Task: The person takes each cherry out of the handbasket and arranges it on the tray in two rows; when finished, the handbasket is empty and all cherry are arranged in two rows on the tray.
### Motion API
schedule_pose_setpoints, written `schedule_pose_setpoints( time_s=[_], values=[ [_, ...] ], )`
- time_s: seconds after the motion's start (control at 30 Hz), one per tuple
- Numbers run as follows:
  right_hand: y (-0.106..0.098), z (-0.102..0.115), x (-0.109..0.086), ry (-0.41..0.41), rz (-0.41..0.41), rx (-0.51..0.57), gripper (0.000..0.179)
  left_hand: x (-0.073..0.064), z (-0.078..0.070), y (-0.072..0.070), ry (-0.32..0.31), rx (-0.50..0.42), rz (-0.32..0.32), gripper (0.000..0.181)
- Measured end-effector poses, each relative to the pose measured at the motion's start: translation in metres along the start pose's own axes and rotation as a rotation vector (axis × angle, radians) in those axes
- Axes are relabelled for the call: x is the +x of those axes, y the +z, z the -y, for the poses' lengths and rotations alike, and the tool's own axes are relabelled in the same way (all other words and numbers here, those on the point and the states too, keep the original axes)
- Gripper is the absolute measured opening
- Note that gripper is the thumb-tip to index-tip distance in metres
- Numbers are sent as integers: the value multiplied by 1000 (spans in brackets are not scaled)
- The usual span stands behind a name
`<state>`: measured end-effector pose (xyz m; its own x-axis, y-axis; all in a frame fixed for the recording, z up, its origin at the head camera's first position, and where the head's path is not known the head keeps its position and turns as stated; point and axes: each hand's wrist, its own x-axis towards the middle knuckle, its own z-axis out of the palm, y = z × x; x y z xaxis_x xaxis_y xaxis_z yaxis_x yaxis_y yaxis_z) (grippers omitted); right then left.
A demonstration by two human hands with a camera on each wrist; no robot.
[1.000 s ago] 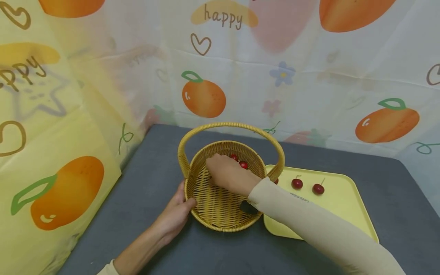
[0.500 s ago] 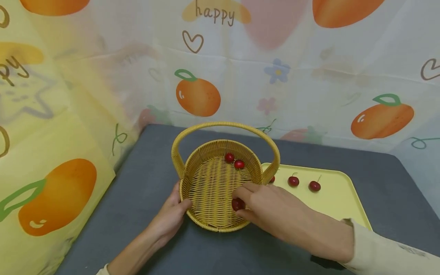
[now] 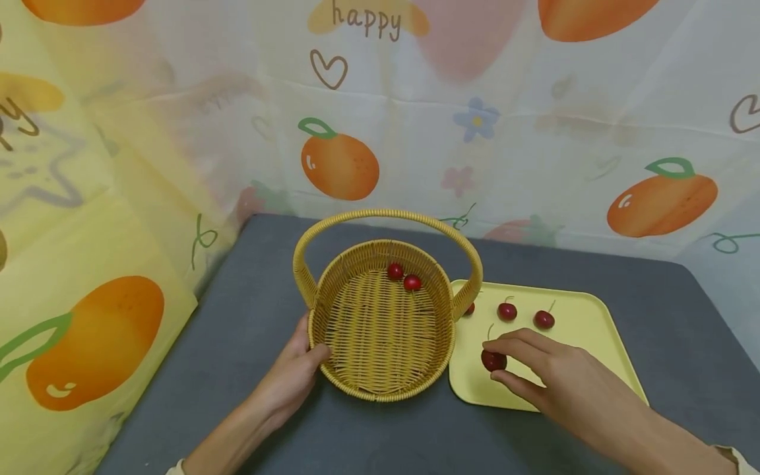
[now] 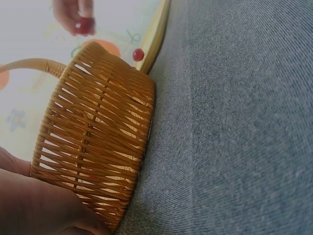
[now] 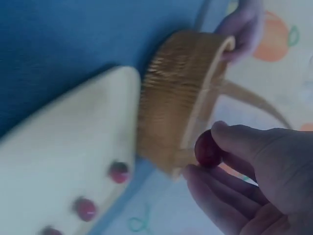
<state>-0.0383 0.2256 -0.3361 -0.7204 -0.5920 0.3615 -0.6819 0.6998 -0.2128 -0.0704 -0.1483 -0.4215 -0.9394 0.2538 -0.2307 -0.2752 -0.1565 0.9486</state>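
Observation:
A round woven basket (image 3: 380, 349) with a tall arched handle stands on the table. My left hand (image 3: 289, 379) grips its left side, thumb over the rim and the other fingers hidden behind the wall. Inside, two red cherries (image 3: 404, 277) lie near the back right. Between thumb and fingers, my right hand (image 3: 567, 382) pinches a dark red cherry (image 3: 494, 360) by its body, stem upward. That cherry is over the front left part of a yellow tray (image 3: 588, 359). Along the tray's far side lie three more cherries (image 3: 507, 311), the leftmost partly behind the basket handle.
The tray sits close against the basket's right side on a dark grey table (image 3: 237, 297). Behind the table hangs a white curtain (image 3: 415, 132) printed with oranges and hearts, and a yellowish curtain (image 3: 107, 251) borders the left.
My right hand has come out of the basket's left part, across its right rim, to over the tray, bringing a cherry along. My left hand keeps its grip on the basket.

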Motion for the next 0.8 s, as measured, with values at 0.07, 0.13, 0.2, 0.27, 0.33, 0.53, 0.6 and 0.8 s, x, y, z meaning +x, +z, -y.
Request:
schedule_pose_setpoints(
  time_s=[0.07,0.13,0.2,0.27,0.33,0.53,0.6,0.8],
  values=[
    [7,-8,-5,26,0,10,26,0,-1,0,1,3,2,80],
    [16,-14,-8,54,22,11,28,0,-1,1,-2,6,-1,81],
    [26,-20,-9,74,45,1,40,1,-1,1,-7,8,-3,81],
    [36,-25,-9,72,55,-16,38,1,-1,1,-10,11,-1,81],
    [46,-28,-6,56,57,-26,33,2,-1,1,-12,14,2,81],
    [64,-35,4,72,121,-26,27,1,0,0,-8,13,4,81],
    [67,-37,6,93,158,-24,27,1,0,0,-7,11,3,81],
    [70,-38,12,119,207,-29,24,1,-1,0,-6,11,8,80]
  ],
)
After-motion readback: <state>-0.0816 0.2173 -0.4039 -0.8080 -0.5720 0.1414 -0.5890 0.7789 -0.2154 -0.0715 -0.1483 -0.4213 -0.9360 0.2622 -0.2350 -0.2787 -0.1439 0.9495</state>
